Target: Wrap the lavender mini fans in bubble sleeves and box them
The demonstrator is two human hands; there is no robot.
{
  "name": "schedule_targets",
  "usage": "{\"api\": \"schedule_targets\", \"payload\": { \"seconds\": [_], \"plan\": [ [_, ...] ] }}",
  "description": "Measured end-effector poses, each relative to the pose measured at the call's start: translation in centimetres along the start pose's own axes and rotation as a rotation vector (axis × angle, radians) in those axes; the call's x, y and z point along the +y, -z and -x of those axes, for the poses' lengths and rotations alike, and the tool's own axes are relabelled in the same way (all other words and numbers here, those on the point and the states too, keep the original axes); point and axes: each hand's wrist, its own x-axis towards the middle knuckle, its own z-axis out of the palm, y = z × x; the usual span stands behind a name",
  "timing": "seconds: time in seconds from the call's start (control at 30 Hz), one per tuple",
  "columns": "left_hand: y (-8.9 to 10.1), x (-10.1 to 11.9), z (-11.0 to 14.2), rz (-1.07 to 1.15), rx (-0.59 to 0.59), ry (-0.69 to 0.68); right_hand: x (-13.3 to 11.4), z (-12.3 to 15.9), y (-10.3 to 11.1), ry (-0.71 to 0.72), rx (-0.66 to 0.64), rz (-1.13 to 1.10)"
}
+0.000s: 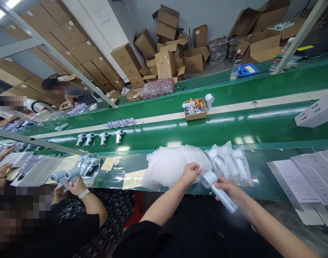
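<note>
My right hand (228, 188) is wrapped round the handle of a light-blue hair dryer (223, 197), whose round head points up and left. Close to that head, my left hand (191, 172) has thumb and fingers pinched together; what lies between them, if anything, is too small to make out. Just beyond the left hand a fanned stack of clear bubble-wrap bags (166, 166) lies on the bench. To its right are several bubble-wrapped dryers (230, 161), side by side.
A co-worker's hands (77, 186) hold dryers at left. Behind the bench runs a green conveyor belt (158, 134) carrying several dryers (104, 138). A small carton of parts (195, 110) stands on the far strip. White printed boxes (298, 179) lie at right.
</note>
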Motion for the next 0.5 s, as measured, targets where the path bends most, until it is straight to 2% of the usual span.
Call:
{"api": "schedule_targets", "payload": {
  "seconds": [0.13, 0.2, 0.3, 0.37, 0.43, 0.5],
  "plan": [
    [0.5, -0.1, 1.9, -0.010, 0.005, -0.281, 0.6, 0.7, -0.8, 0.084, 0.086, 0.008],
    [0.7, 0.0, 2.8, -0.085, -0.032, -0.364, 0.6, 0.9, -1.3, 0.140, 0.111, -0.012],
    [0.7, 0.4, 3.3, -0.169, -0.014, -0.483, 0.2, 1.4, -2.1, 0.132, 0.110, 0.002],
    [0.5, 0.8, 3.5, -0.263, 0.021, -0.621, -0.1, 1.7, -2.5, 0.112, 0.121, 0.012],
    [0.3, 0.9, 3.8, -0.374, -0.042, -0.775, -0.5, 2.0, -2.9, 0.138, 0.172, -0.013],
    [0.1, 0.8, 4.3, -0.382, -0.134, -0.808, -0.6, 2.1, -3.4, 0.179, 0.253, -0.073]
  ]
}}
